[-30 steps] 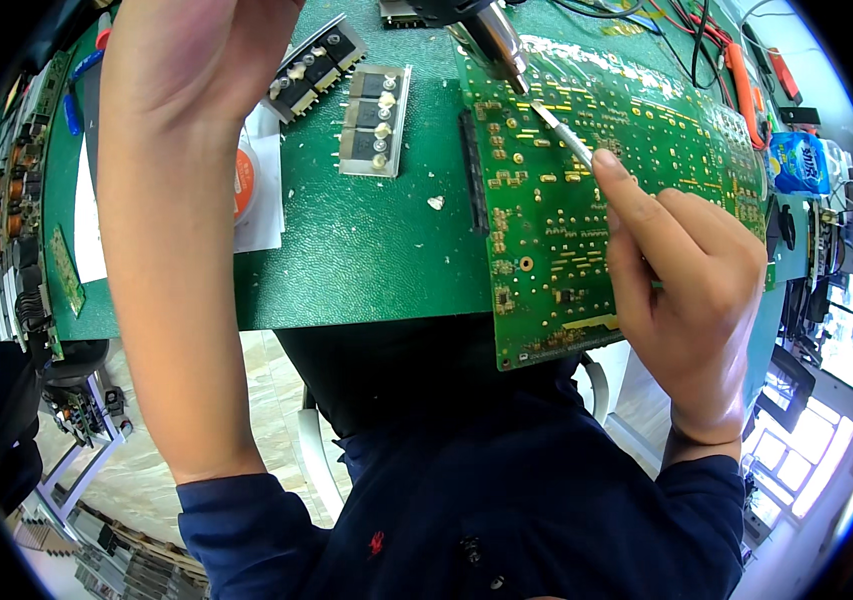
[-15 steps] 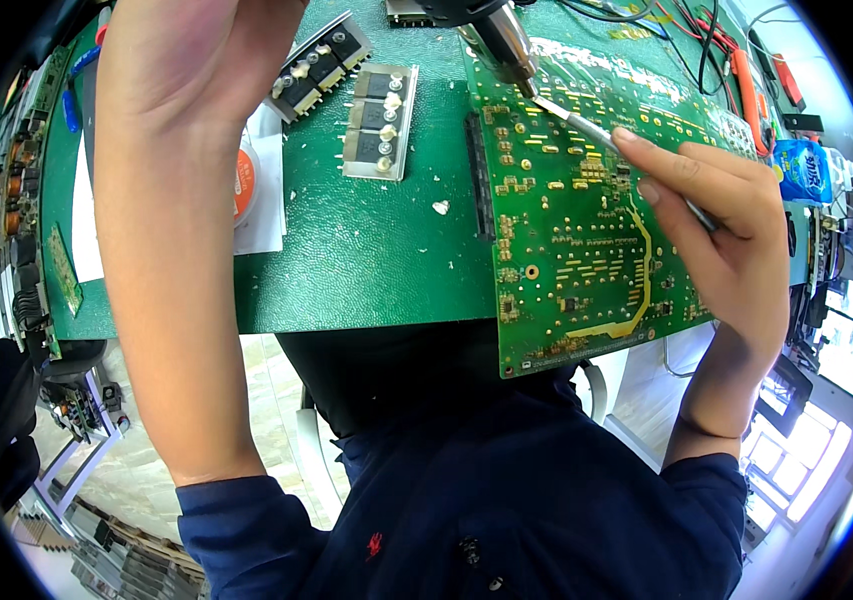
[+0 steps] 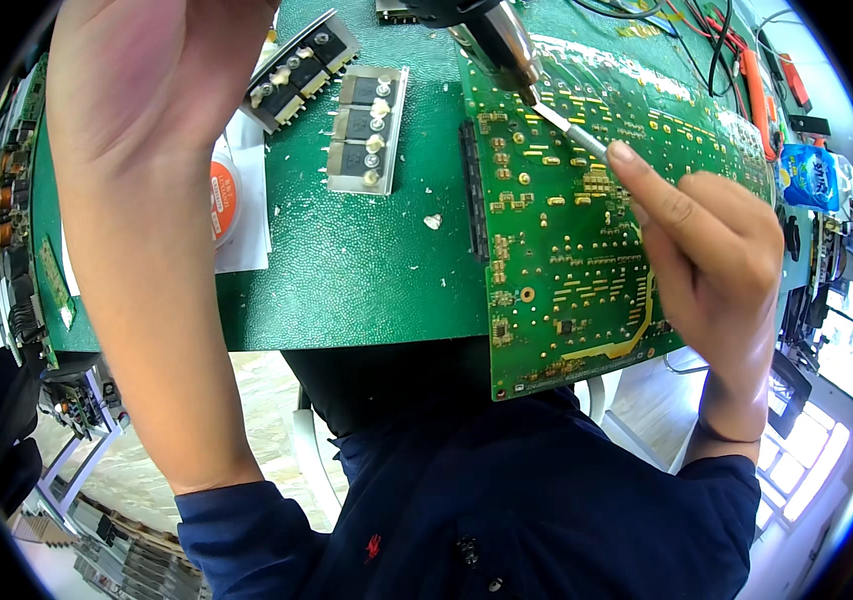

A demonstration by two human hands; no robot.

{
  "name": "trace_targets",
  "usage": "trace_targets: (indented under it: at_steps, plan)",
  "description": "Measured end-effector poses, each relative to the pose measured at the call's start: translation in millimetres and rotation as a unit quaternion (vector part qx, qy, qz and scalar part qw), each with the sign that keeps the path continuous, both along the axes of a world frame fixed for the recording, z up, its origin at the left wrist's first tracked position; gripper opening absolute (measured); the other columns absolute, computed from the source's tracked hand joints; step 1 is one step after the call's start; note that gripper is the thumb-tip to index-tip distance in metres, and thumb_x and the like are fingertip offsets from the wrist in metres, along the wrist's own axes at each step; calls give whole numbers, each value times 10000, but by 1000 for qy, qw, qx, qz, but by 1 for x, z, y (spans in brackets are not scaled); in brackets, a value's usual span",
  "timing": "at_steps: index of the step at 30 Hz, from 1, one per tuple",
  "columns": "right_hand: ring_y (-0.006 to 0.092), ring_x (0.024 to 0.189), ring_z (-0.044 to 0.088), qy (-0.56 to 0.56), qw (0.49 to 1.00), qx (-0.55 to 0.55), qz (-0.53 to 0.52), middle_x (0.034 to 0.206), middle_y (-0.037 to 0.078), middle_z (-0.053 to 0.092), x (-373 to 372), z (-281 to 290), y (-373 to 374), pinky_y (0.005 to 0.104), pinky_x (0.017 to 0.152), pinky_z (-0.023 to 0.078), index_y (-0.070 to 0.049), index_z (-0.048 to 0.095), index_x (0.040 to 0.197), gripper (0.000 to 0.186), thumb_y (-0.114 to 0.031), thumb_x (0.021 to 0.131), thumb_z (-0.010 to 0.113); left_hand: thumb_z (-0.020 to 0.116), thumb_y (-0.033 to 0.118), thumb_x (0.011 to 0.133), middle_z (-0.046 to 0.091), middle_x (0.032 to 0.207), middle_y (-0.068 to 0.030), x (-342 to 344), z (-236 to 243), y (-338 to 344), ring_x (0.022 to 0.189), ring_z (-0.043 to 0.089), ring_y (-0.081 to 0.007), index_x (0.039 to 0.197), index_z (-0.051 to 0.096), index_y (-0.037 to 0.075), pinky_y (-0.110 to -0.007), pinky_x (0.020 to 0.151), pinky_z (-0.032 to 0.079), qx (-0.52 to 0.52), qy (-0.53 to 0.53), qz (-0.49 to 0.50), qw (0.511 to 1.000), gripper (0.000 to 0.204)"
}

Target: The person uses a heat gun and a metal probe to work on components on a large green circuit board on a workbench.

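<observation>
A large green circuit board (image 3: 566, 270) lies on the right of the bench, its near corner jutting past the front edge. My right hand (image 3: 716, 235) is closed round a slim metal craft knife (image 3: 586, 143), index finger stretched along the handle. The knife's flat blade rests at the board's upper part, right beside the metal nozzle of a hot air gun (image 3: 508, 55) that comes in from the top. My left hand (image 3: 161, 70) shows only as a palm and wrist at the upper left. Its fingers are cut off by the frame, so its grip is hidden.
Two metal strips bearing black components, one upright (image 3: 371, 130) and one slanted (image 3: 301, 70), lie left of the board. A round orange-labelled tin (image 3: 224, 205) sits on white paper. Cables, orange-handled tool (image 3: 752, 90) and blue packet (image 3: 808, 178) are at right.
The whole view has shifted slightly, with the bench lower in it. My right index finger reaches straighter along the knife. Blade and nozzle stay together over the same area of the board.
</observation>
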State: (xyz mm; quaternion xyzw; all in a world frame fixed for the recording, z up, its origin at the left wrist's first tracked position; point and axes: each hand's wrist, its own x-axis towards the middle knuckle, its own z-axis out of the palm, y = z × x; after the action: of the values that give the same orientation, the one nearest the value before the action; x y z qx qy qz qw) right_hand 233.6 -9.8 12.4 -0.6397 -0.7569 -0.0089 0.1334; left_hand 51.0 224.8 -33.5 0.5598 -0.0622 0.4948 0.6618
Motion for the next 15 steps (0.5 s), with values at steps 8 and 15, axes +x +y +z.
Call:
trace_targets:
  at_steps: [8, 15]
  plan:
    - [117, 553, 528, 111, 988, -39, -98, 668, 87, 615, -16, 9, 2, 277, 518, 355, -36, 766, 1199, 312, 40, 914, 663, 609, 241, 1047, 675, 1121, -160, -2, 3, -13, 1123, 686, -286, 1271, 529, -82, -427, 1024, 583, 50, 63, 113, 990, 401]
    - [40, 700, 484, 168, 974, -57, -139, 766, -35, 574, 27, 40, -2, 205, 647, 350, -38, 711, 1299, 339, -43, 970, 632, 618, 255, 1042, 659, 1145, -168, -3, 6, -9, 1151, 671, -285, 1283, 520, -79, -428, 1021, 585, -16, 19, 33, 999, 423]
